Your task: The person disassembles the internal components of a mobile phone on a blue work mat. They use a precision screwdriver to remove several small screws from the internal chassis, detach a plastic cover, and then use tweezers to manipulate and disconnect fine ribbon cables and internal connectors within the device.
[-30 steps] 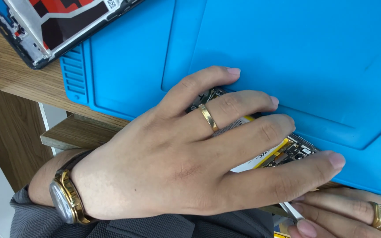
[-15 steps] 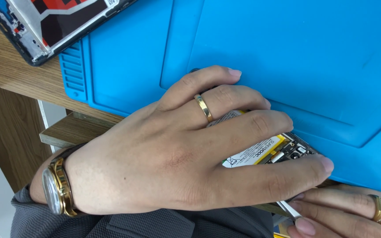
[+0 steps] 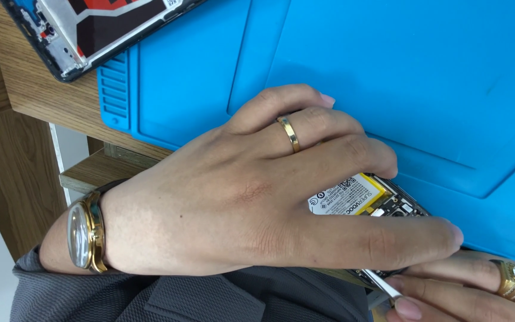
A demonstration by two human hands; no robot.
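Item: one opened phone (image 3: 382,206), back cover off, lying at the near edge of a blue work mat (image 3: 388,71). Mostly covered by the hand above it; only a patch of its inside shows between the fingers.

Inside the phone: one battery (image 3: 346,195), flat, rectangular, with a white label bearing small dark print and a yellow band along one side. Beside it, dark circuit parts with small metal pieces.

Left hand (image 3: 251,209): one, spread flat over the phone, fingers curled around its far edge and thumb stretched along its near edge, grasping it and pressing it down. One plain gold ring (image 3: 289,133) on a finger; one gold-cased wristwatch (image 3: 84,235) on the wrist; grey sleeve (image 3: 150,298) below.

Right hand (image 3: 466,292): one, only partly in view at the lower right corner, fingers pinched on a thin metal tool (image 3: 381,285) whose tip lies at the phone's near edge. One gold ring with a stone (image 3: 512,279).

Surroundings: one wooden table (image 3: 37,89) under the mat. One second device (image 3: 90,30) at the upper left, dark-framed, opened, showing a red, black and white panel, lying partly on the mat and partly on the wood.
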